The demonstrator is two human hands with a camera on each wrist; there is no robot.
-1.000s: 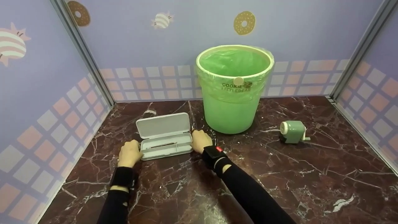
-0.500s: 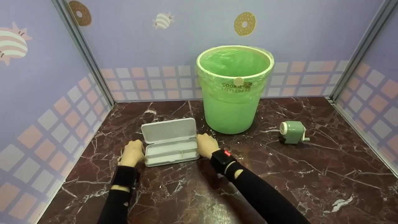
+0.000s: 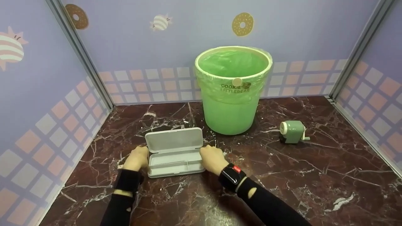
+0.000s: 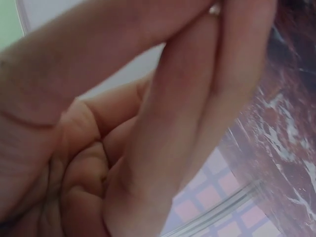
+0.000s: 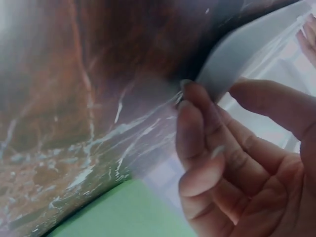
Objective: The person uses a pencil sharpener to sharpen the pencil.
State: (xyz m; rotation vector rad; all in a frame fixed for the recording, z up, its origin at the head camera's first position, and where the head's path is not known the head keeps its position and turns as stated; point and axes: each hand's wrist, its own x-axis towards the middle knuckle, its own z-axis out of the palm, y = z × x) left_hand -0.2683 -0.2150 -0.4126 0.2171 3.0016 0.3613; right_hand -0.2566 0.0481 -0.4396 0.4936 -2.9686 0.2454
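A pale grey pencil case [image 3: 176, 169] lies with its lid [image 3: 174, 140] raised, low in the middle of the head view. Inside it a long divider and a short crosswise one mark off compartments. My left hand [image 3: 137, 158] grips the case's left end; the left wrist view shows its thumb and fingers [image 4: 163, 108] meeting, the contact mostly hidden. At the opposite end my right hand [image 3: 214, 159] pinches the case wall, thumb on the inner side and curled fingers [image 5: 202, 123] outside and underneath.
A green bin [image 3: 230, 116] with a clear liner stands behind the case, near the back wall. To the right sits a green pencil sharpener [image 3: 292, 131] with a crank. Patterned panels [image 3: 150, 84] enclose the dark red marble tabletop [image 3: 276, 185].
Both hands have drawn the open case towards me and slightly right. A thin brown stick seen in the case a second ago no longer shows.
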